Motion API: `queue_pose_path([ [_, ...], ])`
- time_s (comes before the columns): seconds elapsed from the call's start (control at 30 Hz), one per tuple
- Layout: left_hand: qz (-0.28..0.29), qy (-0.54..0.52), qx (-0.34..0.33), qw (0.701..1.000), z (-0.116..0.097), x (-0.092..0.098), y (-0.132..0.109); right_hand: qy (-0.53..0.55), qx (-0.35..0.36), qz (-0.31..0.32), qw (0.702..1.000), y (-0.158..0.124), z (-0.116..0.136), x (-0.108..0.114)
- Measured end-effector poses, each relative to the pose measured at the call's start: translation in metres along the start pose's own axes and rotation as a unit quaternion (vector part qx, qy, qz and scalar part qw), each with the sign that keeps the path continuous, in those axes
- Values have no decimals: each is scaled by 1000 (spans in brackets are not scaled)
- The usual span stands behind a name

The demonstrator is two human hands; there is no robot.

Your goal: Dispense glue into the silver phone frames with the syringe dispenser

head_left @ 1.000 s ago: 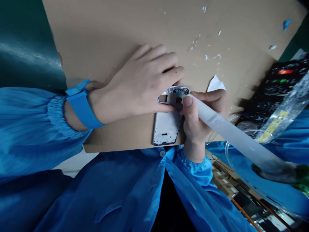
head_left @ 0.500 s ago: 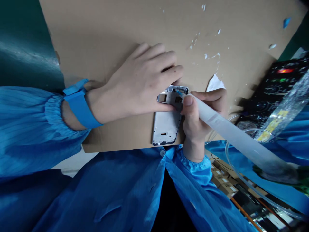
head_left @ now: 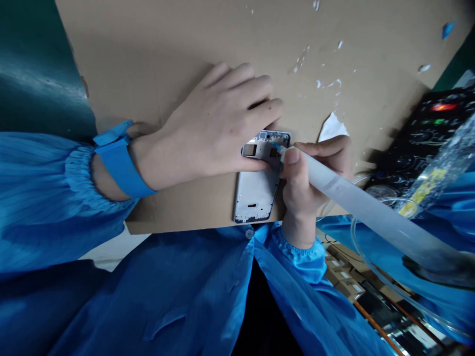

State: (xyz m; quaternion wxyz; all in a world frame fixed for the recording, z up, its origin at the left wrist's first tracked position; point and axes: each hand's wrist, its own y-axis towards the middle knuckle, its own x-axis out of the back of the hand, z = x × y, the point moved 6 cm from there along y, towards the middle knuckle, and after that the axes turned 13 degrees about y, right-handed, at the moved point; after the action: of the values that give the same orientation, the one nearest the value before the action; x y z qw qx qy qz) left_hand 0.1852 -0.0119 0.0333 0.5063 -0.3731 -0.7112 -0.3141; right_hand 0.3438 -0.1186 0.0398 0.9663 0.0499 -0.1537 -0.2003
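Observation:
A silver phone frame (head_left: pixel 256 195) with cut-out windows lies flat on the cardboard close to my body. My left hand (head_left: pixel 222 123) grips its upper part, thumb across the face and index finger curled at the far edge; the other fingers rest on the cardboard. Pinched between thumb and fingers of my right hand (head_left: pixel 308 178) is a translucent white glue dispensing syringe (head_left: pixel 352 202). Its thin blue needle tip (head_left: pixel 275 146) is at the frame's upper end, near a cut-out; whether it touches the metal I cannot tell.
A black control box (head_left: pixel 415 133) with red and green lights stands at the right, bubble wrap (head_left: pixel 441 173) along it. Clear tubing (head_left: pixel 356 237) loops below. A white paper scrap (head_left: pixel 333 127) and white bits lie on the cardboard sheet (head_left: pixel 156 59). Boxes (head_left: pixel 345 282) show at lower right.
My right hand has shifted slightly right, and the needle tip has moved down a little from the frame's top edge toward the cut-out. My left hand keeps its hold.

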Motion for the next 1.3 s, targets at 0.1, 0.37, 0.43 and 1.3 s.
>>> queue_pose_path([
  [0.1, -7, 17, -3, 1000, 0, 0, 0, -30, -5, 1, 1000, -2, -3, 1],
  [0.37, -28, 39, -17, 999, -2, 1, 0, -13, -20, 1, 1000, -3, -2, 2],
  [0.43, -21, 38, -14, 999, -2, 1, 1, -13, -31, 3, 999, -3, -3, 2],
  [1.3, -18, -8, -10, 1000, 0, 0, -2, 82, 4, -52, 995, 1, -11, 4],
])
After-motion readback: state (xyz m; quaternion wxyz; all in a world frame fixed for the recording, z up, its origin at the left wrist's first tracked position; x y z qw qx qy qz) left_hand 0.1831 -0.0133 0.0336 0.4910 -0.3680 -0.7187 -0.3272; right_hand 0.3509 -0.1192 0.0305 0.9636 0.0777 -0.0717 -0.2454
